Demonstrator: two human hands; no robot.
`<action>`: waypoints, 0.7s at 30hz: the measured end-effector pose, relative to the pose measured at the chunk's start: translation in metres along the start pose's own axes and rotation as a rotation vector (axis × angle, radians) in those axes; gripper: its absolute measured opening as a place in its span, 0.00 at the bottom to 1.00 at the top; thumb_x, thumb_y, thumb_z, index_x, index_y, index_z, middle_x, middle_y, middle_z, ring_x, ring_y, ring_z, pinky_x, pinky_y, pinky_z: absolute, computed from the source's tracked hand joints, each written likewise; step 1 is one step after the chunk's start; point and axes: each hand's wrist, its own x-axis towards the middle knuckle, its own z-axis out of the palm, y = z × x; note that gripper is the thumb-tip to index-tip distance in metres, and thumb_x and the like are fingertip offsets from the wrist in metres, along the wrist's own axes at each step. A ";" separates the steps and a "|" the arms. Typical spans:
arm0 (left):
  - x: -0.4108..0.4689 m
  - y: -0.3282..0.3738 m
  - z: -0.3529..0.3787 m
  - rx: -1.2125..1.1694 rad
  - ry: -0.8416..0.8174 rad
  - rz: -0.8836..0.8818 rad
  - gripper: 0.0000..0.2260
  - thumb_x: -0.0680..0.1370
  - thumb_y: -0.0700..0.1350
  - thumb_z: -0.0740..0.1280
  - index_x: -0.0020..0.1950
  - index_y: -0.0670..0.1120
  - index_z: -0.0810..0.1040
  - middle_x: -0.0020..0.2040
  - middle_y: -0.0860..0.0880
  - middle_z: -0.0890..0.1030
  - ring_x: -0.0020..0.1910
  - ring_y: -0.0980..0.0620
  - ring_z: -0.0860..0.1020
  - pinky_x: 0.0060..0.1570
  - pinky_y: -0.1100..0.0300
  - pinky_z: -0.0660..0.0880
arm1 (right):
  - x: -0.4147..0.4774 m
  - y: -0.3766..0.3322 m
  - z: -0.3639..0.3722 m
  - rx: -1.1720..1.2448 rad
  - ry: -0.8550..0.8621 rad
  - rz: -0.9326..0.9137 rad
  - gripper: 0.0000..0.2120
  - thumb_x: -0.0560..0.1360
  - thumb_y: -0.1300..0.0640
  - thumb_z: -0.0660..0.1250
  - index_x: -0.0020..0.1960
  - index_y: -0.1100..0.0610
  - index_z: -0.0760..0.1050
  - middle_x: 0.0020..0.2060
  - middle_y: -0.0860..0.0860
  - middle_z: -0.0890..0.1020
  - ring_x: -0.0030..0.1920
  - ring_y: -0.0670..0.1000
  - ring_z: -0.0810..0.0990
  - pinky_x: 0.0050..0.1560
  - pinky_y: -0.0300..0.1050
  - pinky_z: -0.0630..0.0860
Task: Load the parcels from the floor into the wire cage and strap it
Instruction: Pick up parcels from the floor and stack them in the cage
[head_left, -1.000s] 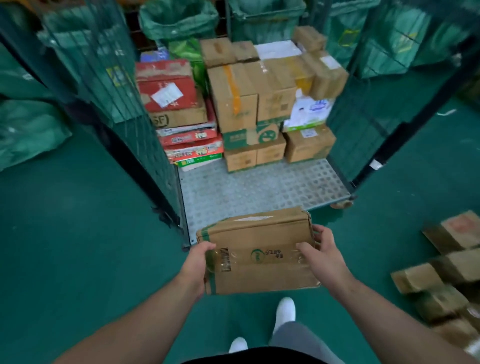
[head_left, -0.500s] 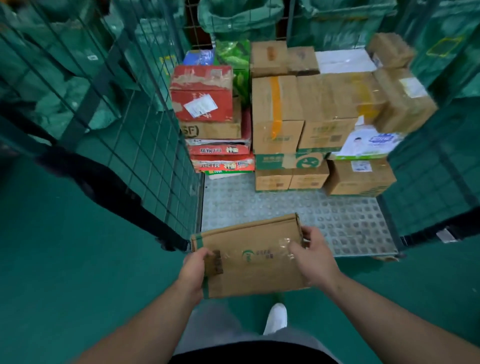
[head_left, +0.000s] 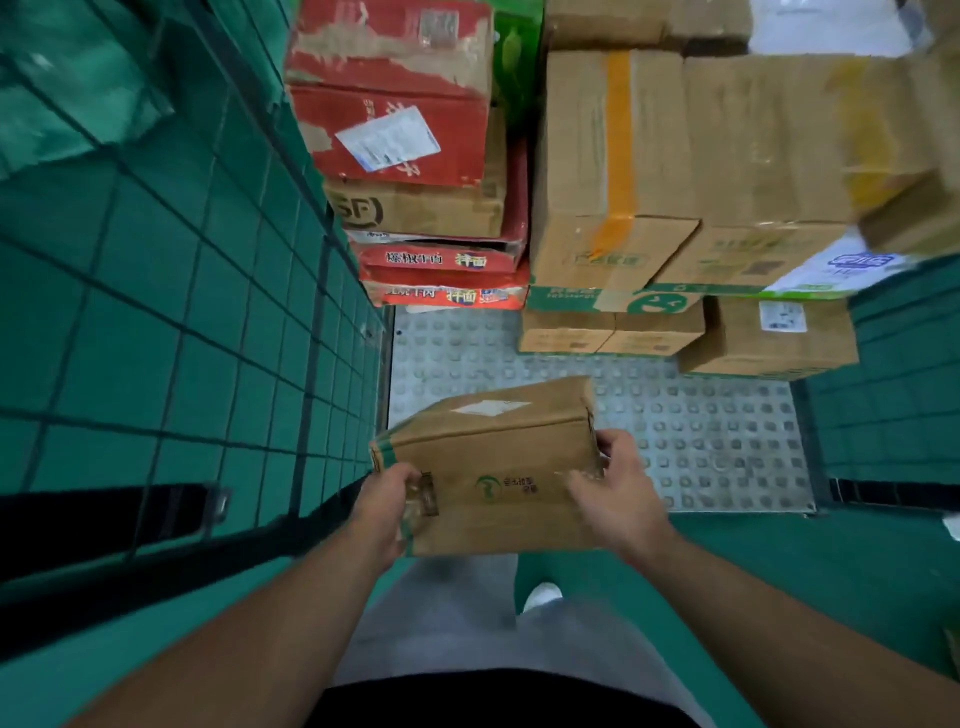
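I hold a brown cardboard parcel (head_left: 493, 462) with a green logo in both hands, just above the front edge of the wire cage's metal floor (head_left: 717, 441). My left hand (head_left: 387, 512) grips its left end and my right hand (head_left: 618, 493) grips its right end. Stacked parcels fill the back of the cage: a red box (head_left: 395, 130) on an SF carton (head_left: 421, 208) at the left, tan cartons (head_left: 613, 156) with yellow tape in the middle, and a small labelled box (head_left: 769, 338) at the right.
The cage's green wire side panel (head_left: 171, 312) stands close on my left, with a black strap and buckle (head_left: 156, 514) hanging on it. Another mesh panel (head_left: 904, 364) closes the right side. The green floor (head_left: 779, 571) lies under my feet.
I have stepped closer to the cage; the stacked parcels now loom larger and the parcel in my hands has moved over the front of the cage floor.
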 end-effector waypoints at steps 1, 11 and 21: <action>0.022 0.010 0.003 0.031 0.000 -0.017 0.10 0.80 0.44 0.64 0.59 0.43 0.78 0.48 0.44 0.81 0.43 0.48 0.79 0.33 0.56 0.75 | 0.016 0.000 0.009 0.004 0.004 0.022 0.22 0.77 0.54 0.71 0.67 0.49 0.66 0.48 0.37 0.77 0.47 0.39 0.79 0.47 0.43 0.79; 0.171 0.056 0.075 0.162 -0.038 -0.067 0.07 0.80 0.45 0.64 0.46 0.46 0.79 0.33 0.52 0.81 0.32 0.53 0.79 0.23 0.68 0.70 | 0.121 0.035 0.060 0.028 0.132 0.179 0.25 0.71 0.46 0.70 0.65 0.42 0.64 0.58 0.47 0.80 0.57 0.51 0.80 0.59 0.52 0.78; 0.224 0.025 0.124 0.366 0.003 0.116 0.42 0.64 0.66 0.79 0.73 0.55 0.69 0.61 0.55 0.83 0.52 0.55 0.84 0.56 0.52 0.82 | 0.205 0.051 0.120 -0.539 -0.576 -0.395 0.28 0.77 0.54 0.62 0.77 0.45 0.65 0.77 0.47 0.67 0.77 0.52 0.63 0.78 0.55 0.60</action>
